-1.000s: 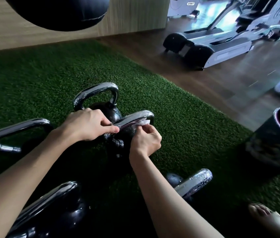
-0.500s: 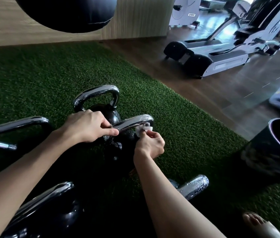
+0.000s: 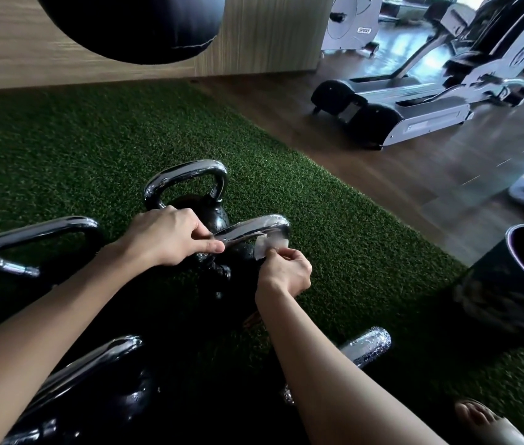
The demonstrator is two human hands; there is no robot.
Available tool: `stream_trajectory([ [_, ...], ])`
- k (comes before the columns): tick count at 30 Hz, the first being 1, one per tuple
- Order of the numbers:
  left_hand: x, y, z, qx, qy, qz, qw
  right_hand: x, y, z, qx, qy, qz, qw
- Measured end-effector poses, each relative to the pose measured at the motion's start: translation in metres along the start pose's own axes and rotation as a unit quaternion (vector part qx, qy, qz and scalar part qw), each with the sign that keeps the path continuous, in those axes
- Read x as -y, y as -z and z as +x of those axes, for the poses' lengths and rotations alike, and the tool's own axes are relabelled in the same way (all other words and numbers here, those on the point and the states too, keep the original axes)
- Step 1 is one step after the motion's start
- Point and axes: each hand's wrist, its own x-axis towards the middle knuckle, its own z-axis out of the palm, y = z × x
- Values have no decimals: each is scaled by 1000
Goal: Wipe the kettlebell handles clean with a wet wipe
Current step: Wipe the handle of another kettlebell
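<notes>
The white wet wipe [image 3: 270, 247], pinched in the right hand [image 3: 286, 271] fingers, lies against the right end of a shiny chrome kettlebell handle [image 3: 254, 229] mid-scene on green turf [image 3: 350, 252], the left hand [image 3: 170, 240] fingers gripping its left end, while a far white machine [image 3: 350, 14] seems to read "SPIRIT".

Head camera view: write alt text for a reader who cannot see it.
A person's right hand pinches a white wet wipe against the right end of a shiny kettlebell handle, while the left hand grips its other end. More kettlebells stand around on green turf, with treadmills on the wood floor beyond.
</notes>
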Motion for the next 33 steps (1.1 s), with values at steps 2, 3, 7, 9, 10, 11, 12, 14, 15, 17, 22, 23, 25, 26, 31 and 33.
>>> stream_trajectory([
  [2, 0, 0, -1, 0, 5, 0, 1000, 5, 13, 3, 32, 16, -16, 999],
  [3, -1, 0, 0, 2, 8, -1, 1000, 7, 23, 3, 55, 31, -36, 997],
  [7, 1, -1, 1, 16, 22, -23, 999, 22, 70, 7, 150, 150, -135, 968],
  [9, 2, -3, -1, 20, 32, -42, 998, 32, 88, 9, 194, 212, -173, 942],
  [10, 1, -4, -2, 19, 38, -49, 998, 38, 95, 10, 216, 234, -185, 930],
  [11, -1, -4, -4, 19, 46, -57, 997, 45, 102, 10, 237, 251, -194, 918],
  [12, -4, -4, -6, 17, 54, -63, 996, 50, 109, 11, 257, 265, -200, 908],
  [14, -10, -6, -11, -5, 79, -61, 995, 64, 123, 13, 294, 283, -201, 890],
  [15, -14, -8, -15, -28, 94, -49, 994, 71, 131, 15, 311, 292, -202, 882],
  [17, -26, -15, -29, -121, 93, -30, 988, 90, 148, 21, 339, 330, -218, 854],
  [22, -86, -12, -92, -92, -66, -174, 978, 128, 198, 41, 424, 420, -279, 752],
  [23, -101, -11, -101, -29, -83, -191, 978, 133, 205, 46, 440, 427, -283, 737],
  [25, -129, -13, -112, 35, -99, -200, 974, 138, 218, 56, 466, 441, -282, 713],
  [26, -140, -14, -114, 43, -100, -197, 974, 138, 224, 60, 471, 452, -289, 700],
  [31, -171, -25, -115, 74, -74, -96, 990, 108, 229, 68, 456, 468, -353, 669],
  [33, -174, -32, -116, 76, -61, -69, 993, 90, 227, 67, 454, 478, -378, 650],
])
